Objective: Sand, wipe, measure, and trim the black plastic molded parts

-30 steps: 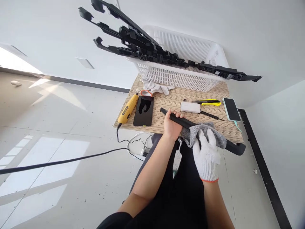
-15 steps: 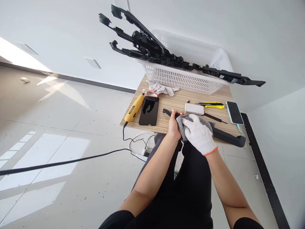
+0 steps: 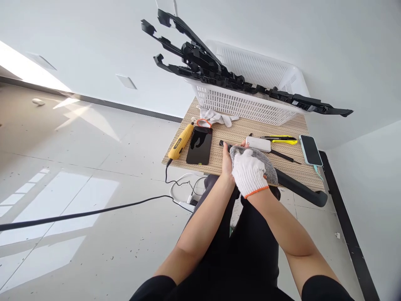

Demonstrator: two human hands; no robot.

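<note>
A long black plastic trim piece (image 3: pixel 299 189) slants across the table's front edge, its hooked right end past the edge. My bare left hand (image 3: pixel 228 162) grips it near its left end. Over its middle lies a grey cloth (image 3: pixel 265 166). My right hand (image 3: pixel 249 172), in a white knit glove with an orange cuff, is closed on the cloth and presses it to the piece, close beside my left hand. The right fingertips are partly hidden in the cloth.
On the striped table (image 3: pixel 216 166) lie a yellow rotary tool (image 3: pixel 181 141), a black tablet (image 3: pixel 199 145), a spare glove (image 3: pixel 216 117), a white box-shaped item (image 3: pixel 258 144), a yellow cutter (image 3: pixel 283 139) and a phone (image 3: pixel 310 150). Behind, a white basket (image 3: pixel 244 102) holds several black plastic parts (image 3: pixel 203 60).
My right hand has slid left along the trim piece toward my left hand, and more of the cloth shows to its right. The right end of the piece has dipped slightly.
</note>
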